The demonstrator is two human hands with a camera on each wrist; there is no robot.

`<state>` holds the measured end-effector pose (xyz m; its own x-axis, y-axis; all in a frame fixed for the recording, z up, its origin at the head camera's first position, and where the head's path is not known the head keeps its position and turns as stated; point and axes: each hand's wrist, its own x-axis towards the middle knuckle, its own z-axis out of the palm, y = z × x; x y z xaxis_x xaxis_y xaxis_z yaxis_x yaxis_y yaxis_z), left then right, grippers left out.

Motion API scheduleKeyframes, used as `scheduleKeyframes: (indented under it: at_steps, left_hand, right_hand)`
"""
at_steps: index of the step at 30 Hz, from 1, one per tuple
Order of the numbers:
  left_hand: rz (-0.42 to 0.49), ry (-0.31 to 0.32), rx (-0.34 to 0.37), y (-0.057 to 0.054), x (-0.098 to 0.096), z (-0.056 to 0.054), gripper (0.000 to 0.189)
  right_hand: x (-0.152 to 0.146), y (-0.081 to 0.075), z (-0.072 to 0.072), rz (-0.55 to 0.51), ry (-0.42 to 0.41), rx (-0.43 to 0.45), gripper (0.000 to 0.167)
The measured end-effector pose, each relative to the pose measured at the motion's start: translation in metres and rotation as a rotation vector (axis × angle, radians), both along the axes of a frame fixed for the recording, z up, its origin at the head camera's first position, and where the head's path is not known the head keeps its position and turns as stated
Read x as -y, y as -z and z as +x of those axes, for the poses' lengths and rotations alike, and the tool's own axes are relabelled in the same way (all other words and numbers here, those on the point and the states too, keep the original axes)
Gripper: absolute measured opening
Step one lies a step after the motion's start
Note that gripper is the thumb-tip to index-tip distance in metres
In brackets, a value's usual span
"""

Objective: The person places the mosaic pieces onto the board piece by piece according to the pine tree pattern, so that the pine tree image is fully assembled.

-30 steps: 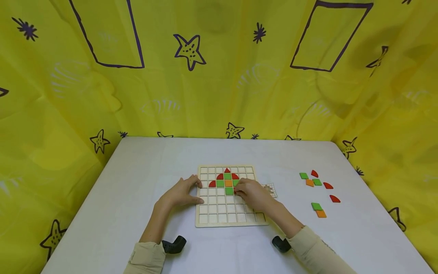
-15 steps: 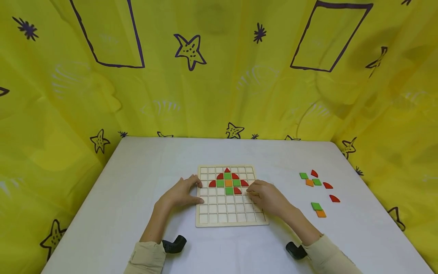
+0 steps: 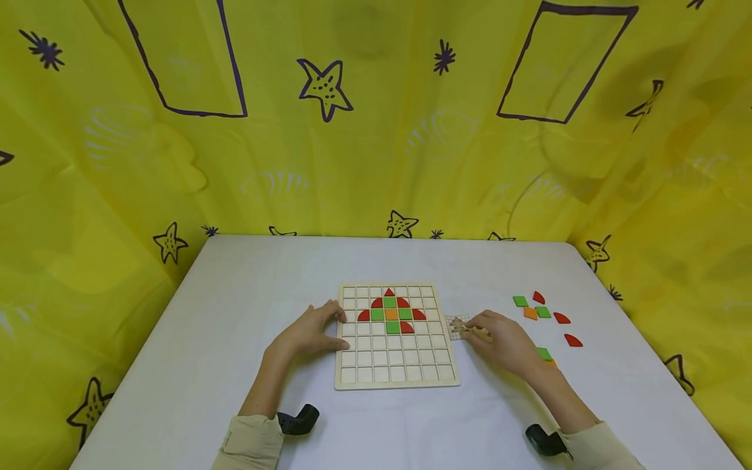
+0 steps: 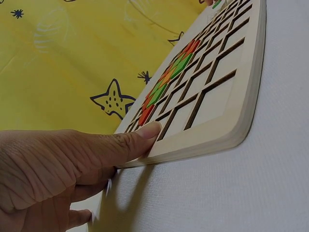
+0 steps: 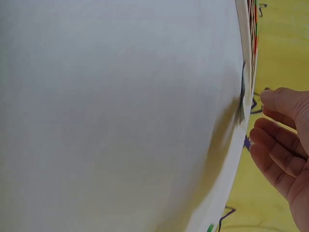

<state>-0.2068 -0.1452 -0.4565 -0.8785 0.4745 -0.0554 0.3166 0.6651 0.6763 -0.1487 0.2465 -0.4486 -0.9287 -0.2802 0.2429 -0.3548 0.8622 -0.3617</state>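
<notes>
A square wooden grid board (image 3: 380,358) lies on the table. In its upper cells, red, green and orange tiles (image 3: 391,314) form a symmetric patch topped by a red triangle. My left hand (image 3: 307,331) rests at the board's left edge, with the thumb (image 4: 140,135) lying over the rim in the left wrist view. Beside the board's right edge is a small card (image 3: 456,326) printed with a grid and figure. My right hand (image 3: 502,339) is over the card, fingertips touching or just above it; in the right wrist view the fingers bend loosely around nothing.
Loose green, orange and red tiles (image 3: 543,313) are scattered on the right of the white table (image 3: 264,261). The right wrist partly covers a green tile (image 3: 544,354) and an orange one. Yellow patterned cloth (image 3: 376,163) surrounds the table.
My right hand has left a red rounded tile in the board, below the right green tile, and moved right to the card. The left hand has kept its place.
</notes>
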Motion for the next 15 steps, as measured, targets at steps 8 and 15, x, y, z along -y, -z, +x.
scheduleKeyframes:
  at_steps: [8, 15]
  left_hand:
    - [0.004, -0.003, 0.000, -0.001, -0.002, 0.000, 0.043]
    - [-0.006, -0.011, 0.001, -0.001, -0.002, 0.001, 0.043]
  right_hand:
    - [-0.038, -0.006, 0.011, -0.009, 0.102, 0.037, 0.016]
    - [-0.073, -0.006, 0.017, -0.040, 0.157, 0.060, 0.020]
